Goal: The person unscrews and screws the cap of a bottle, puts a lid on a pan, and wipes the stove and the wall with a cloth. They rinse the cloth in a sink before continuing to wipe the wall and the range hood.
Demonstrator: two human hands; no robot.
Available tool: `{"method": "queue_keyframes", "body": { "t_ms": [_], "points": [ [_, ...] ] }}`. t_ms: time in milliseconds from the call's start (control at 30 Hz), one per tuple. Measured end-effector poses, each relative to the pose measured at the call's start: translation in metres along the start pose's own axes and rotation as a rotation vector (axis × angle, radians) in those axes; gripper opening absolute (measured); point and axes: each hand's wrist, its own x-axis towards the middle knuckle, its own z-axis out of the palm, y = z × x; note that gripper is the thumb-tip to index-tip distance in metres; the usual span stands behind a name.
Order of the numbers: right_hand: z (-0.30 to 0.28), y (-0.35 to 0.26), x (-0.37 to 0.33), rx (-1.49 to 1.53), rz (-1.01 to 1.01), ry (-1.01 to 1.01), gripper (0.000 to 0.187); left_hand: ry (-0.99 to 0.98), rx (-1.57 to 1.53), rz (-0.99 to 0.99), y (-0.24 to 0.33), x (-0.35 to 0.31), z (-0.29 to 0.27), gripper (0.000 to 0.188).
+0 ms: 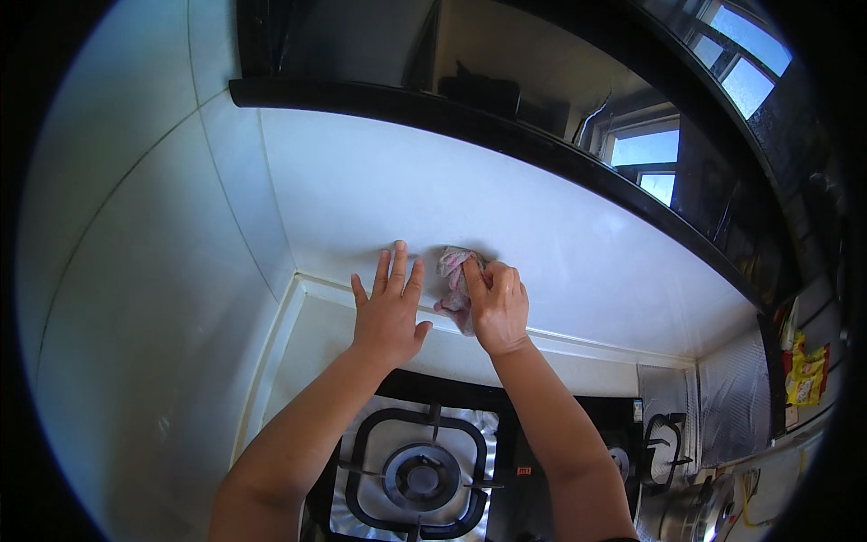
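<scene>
- While reaching over one stove (515,443) with two burners (422,479), pressing one cloth (453,296) to the white wall (361,181).
- Clutching it in right hand (500,312), with fingers curled.
- Holding up left hand (388,318) beside it, with five fingers spread, empty.
- Seeing possibly one metal pot (691,517) at lower right, with contents hidden.

Cloth (452,287) at the far wall (361,181), right hand (499,309) on it, left hand (388,321) to its left, stove (517,443) nearer, on the desk (316,339).
</scene>
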Motion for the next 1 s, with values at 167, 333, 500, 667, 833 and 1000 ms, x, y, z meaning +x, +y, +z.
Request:
{"method": "queue_keyframes", "body": {
  "t_ms": [167, 333, 500, 667, 833, 1000],
  "points": [
    [0.003, -0.005, 0.022, 0.019, -0.048, 0.03, 0.044, 0.005, 0.005, 0.003, -0.001, -0.001, 0.004, 0.089],
    [-0.005, 0.005, 0.004, -0.033, -0.021, -0.05, 0.049, 0.01, -0.013, 0.012, 0.002, 0.0, 0.004, 0.09],
    [-0.004, -0.01, 0.027, 0.003, -0.033, -0.022, 0.05, -0.005, -0.005, -0.01, 0.002, 0.0, 0.001, 0.093],
    [-0.005, -0.002, 0.004, -0.054, 0.05, -0.08, 0.045, 0.0, -0.014, 0.008, 0.002, -0.001, -0.004, 0.092],
    [0.006, -0.029, 0.023, -0.003, 0.15, -0.122, 0.044, -0.006, 0.004, -0.002, 0.002, 0.0, -0.002, 0.093],
    [-0.003, 0.009, -0.032, -0.096, 0.158, -0.16, 0.049, -0.011, -0.044, -0.038, 0.006, 0.002, -0.004, 0.089]
  ]
}}
